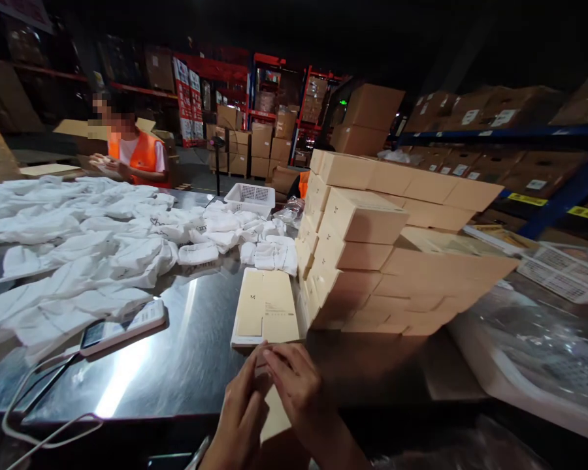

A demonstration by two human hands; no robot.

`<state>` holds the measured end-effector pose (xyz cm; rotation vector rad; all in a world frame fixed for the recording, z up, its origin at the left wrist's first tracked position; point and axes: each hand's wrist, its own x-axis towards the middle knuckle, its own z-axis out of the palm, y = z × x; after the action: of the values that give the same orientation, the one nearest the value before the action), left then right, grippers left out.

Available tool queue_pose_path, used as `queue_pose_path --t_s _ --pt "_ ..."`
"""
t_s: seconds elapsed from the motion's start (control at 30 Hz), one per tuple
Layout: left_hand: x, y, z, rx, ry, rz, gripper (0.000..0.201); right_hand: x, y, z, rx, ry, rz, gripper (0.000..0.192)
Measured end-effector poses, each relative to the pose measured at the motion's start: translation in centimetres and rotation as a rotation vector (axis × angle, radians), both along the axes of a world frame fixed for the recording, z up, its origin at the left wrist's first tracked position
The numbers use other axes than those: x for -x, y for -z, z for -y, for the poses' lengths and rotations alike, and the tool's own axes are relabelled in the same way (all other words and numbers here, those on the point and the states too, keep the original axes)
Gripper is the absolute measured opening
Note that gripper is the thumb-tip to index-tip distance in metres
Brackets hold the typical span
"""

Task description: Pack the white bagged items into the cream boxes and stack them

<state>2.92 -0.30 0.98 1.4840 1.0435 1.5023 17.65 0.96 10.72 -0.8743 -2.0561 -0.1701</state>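
Dim warehouse, tabletop (142, 372) glare, warped edges

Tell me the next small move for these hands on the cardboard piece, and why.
Probably finish the fold: both the left hand and right hand pinch a flat cardboard piece at the table edge, while finished boxes sit stacked just beyond.

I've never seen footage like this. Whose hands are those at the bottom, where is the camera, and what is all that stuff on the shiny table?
The camera sits on a person's head, looking down at their own bare hands. The left hand and right hand together grip a flat cream carton piece. Ahead on the steel table lie a stack of flat cartons, a wall of folded cream boxes, heaps of white cloth items, a white basket and a phone on a cable. Across the table, another person in an orange vest works.
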Motion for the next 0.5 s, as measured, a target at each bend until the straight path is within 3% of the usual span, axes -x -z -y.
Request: queue_pose_path --t_s 0.1,0.17,0.4,0.5 --pt "-0.6 0.6 0.6 -0.020 0.056 -0.093 0.055 0.7 -0.8 0.1 -0.022 0.010 0.025 0.023" --pt "-1.0 0.8 1.1 -0.028 0.022 -0.123 0.054 0.9 -0.7 0.1 -0.010 0.011 0.006 0.022" --pt "-1.8 -0.6 2.1 -0.042 -0.025 -0.156 0.057 1.0 -0.3 0.5 -0.040 0.018 -0.006 0.025" --pt "-1.6 -0.5 1.8 -0.042 -0.007 -0.146 0.056 1.3 0.2 0.6 -0.054 0.066 -0.030 0.027"
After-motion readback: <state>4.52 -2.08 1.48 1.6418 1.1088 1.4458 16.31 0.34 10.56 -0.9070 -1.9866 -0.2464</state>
